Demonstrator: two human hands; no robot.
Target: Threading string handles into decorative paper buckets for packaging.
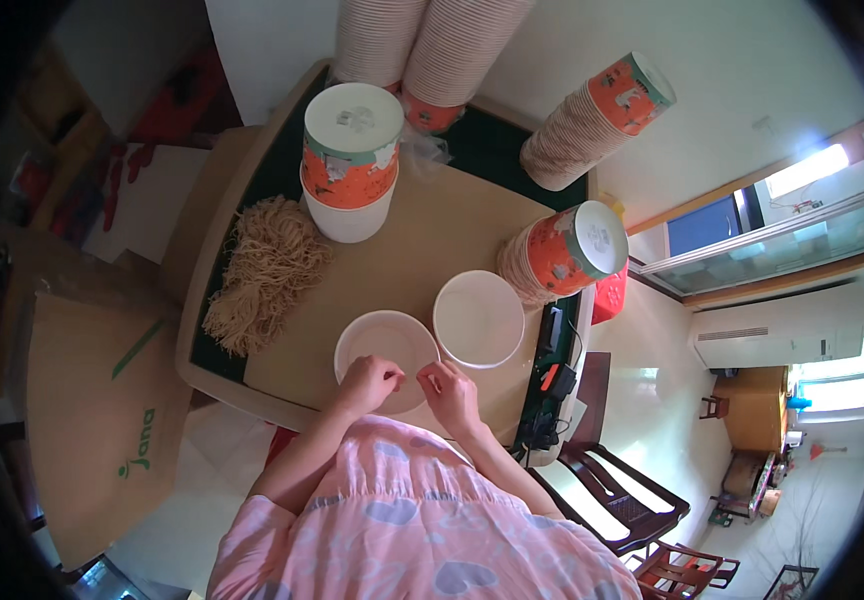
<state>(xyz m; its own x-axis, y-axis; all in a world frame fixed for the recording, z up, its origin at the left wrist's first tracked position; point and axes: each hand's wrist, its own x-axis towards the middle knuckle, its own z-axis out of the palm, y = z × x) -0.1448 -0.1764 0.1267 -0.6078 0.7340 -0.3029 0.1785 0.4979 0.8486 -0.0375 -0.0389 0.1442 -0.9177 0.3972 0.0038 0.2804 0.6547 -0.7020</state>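
My left hand [370,384] is over the near rim of an open white paper bucket [350,345], its fingers curled closed. Close beside it, my right hand [450,394] is pinched at the same bucket's right side. Whatever the fingertips hold, if anything, is too small to make out. A second open white bucket [479,320] stands just beyond my right hand, its mouth facing up. To the left lies a loose bundle of beige string [267,270]. Upside-down buckets with orange and green print [352,165] are stacked behind it.
Tall stacks of nested buckets [382,40] stand at the back. More stacks, one tilted [562,250] and one farther off [597,120], are at the right. Black chargers and cables [552,380] lie along the table's right edge. A cardboard box [102,420] is at left, a dark wooden chair [622,490] at right.
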